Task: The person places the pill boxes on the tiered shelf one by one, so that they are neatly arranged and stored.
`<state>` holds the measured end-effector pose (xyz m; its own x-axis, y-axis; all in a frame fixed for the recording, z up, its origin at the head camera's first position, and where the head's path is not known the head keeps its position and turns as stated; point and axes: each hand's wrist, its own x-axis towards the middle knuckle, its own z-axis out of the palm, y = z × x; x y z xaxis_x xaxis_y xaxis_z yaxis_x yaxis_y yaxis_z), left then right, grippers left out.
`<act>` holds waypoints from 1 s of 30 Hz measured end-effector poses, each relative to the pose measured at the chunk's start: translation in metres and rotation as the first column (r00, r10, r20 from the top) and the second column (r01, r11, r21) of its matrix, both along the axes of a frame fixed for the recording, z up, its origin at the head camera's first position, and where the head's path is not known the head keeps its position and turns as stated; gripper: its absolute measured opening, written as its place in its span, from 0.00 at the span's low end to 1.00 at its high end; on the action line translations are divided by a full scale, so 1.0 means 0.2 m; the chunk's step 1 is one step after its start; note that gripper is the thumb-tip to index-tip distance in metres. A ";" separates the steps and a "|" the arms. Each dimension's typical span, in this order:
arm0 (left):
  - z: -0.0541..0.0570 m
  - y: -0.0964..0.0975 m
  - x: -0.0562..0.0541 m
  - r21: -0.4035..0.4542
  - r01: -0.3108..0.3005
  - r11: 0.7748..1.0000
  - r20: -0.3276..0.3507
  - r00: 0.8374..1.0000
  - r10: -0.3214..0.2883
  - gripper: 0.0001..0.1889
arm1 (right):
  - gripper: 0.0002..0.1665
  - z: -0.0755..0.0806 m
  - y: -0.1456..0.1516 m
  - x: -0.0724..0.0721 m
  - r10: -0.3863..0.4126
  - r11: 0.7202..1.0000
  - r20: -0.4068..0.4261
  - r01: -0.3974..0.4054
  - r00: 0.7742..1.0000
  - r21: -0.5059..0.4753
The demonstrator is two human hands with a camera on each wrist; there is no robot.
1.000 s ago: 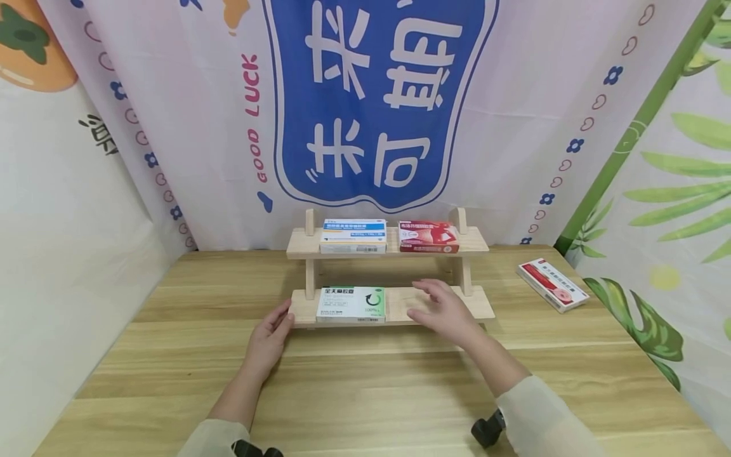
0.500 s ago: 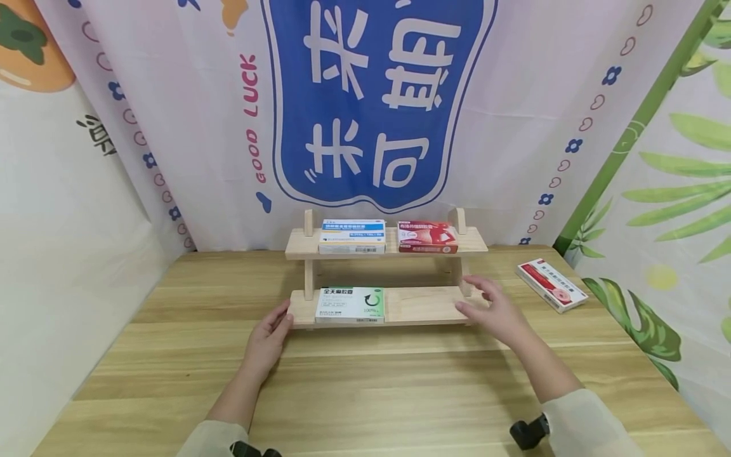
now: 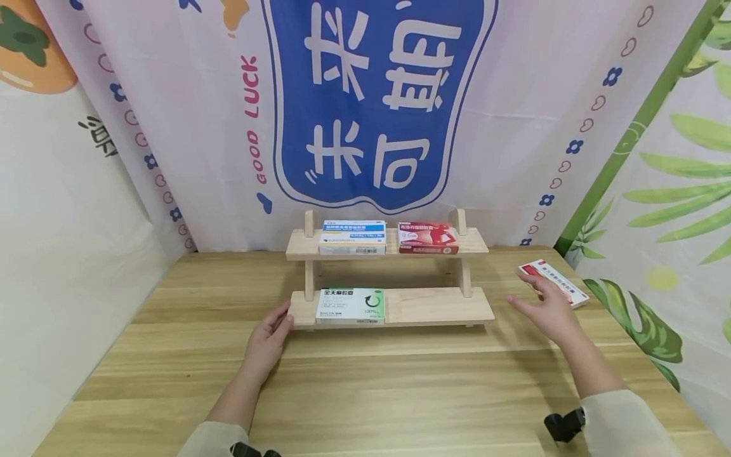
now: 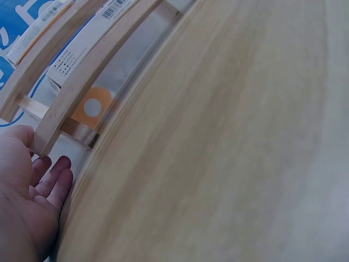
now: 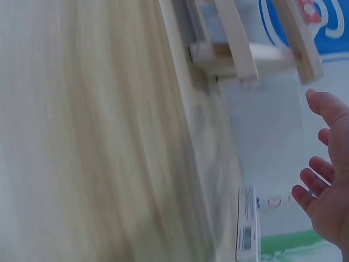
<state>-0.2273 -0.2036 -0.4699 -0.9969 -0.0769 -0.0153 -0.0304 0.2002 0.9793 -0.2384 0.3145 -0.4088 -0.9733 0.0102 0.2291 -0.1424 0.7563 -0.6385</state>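
A two-tier wooden display rack (image 3: 436,304) stands on the table. My left hand (image 3: 268,335) holds the left end of its lower board; in the left wrist view the thumb is at the board's end and the other fingers curl beneath. On the lower board lies a green-and-white medicine box (image 3: 351,305). My right hand (image 3: 551,310) is in the air right of the rack, fingers spread and holding nothing. It overlaps a red-and-white medicine box (image 3: 556,276) lying on the table, partly hidden behind the fingers. In the right wrist view this box (image 5: 247,224) sits below the fingertips.
The upper board carries a blue-and-white medicine box (image 3: 352,237) on the left and a red medicine box (image 3: 428,237) on the right. A printed cloth (image 3: 217,209) hangs behind the wooden table (image 3: 365,393), with more cloth along both sides.
My right hand has moved right, from over the lower board past the rack's end to the red-and-white box. The left hand has stayed at the board's left end.
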 end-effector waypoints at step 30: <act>-0.01 0.01 0.00 -0.041 -0.014 0.999 -0.006 1.000 0.014 0.24 | 0.54 -0.20 0.45 -0.12 -0.269 0.959 0.230 0.236 0.935 0.159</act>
